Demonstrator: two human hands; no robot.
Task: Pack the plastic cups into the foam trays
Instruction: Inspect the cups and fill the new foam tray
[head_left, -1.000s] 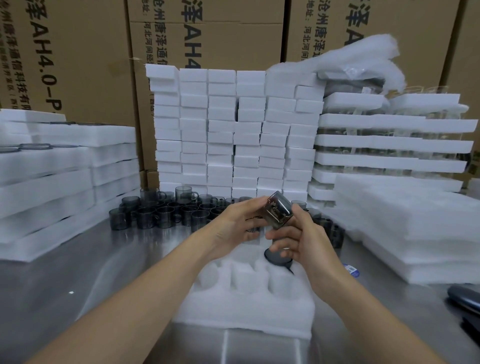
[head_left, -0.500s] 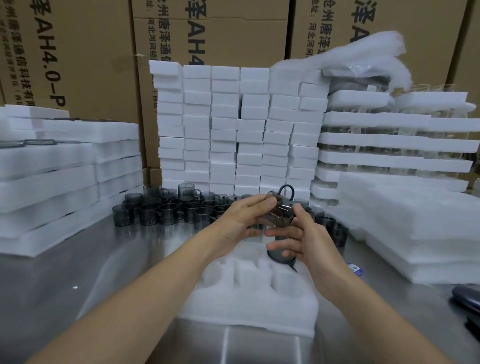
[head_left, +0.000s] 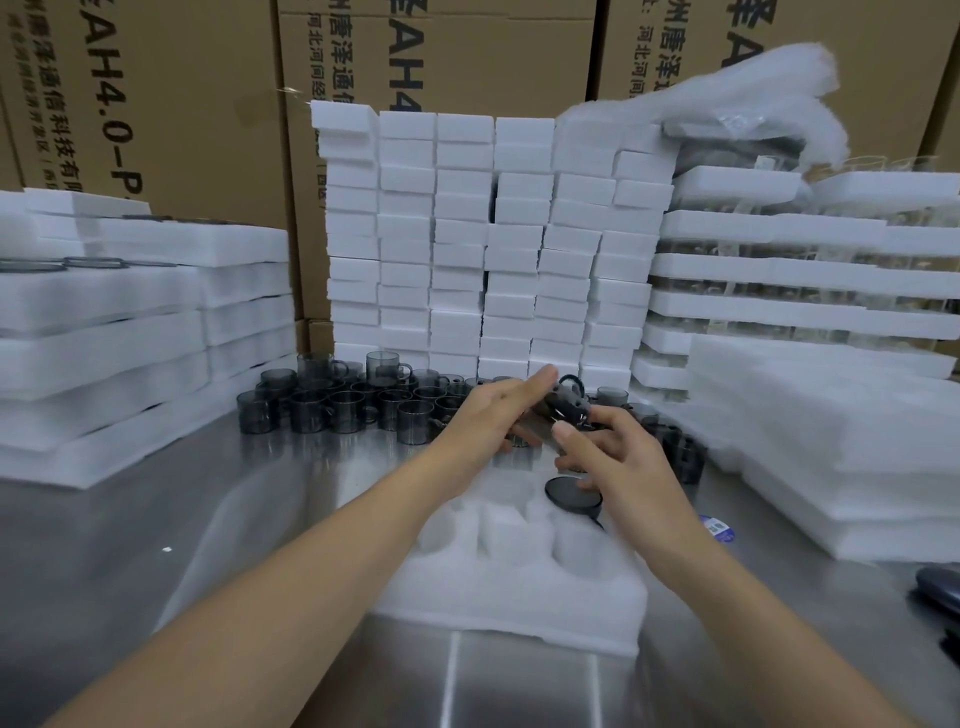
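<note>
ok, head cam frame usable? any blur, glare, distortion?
Head view: motion blur smears the left hand, right hand and the cup between them; soft glare streaks on the steel table; white foam tray nearly blown out, pockets low-contrast; wide-angle bowing tilts the cardboard boxes at the edges.

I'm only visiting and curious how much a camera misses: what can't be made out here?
Head view.
Blurred: the held cup, partly covered by left hand and right hand; grip unclear.
Cut off: a dark object at the right edge, unidentifiable.
Too small: print on the blue label.
Hidden: far pockets of the foam tray, behind both hands.
</note>
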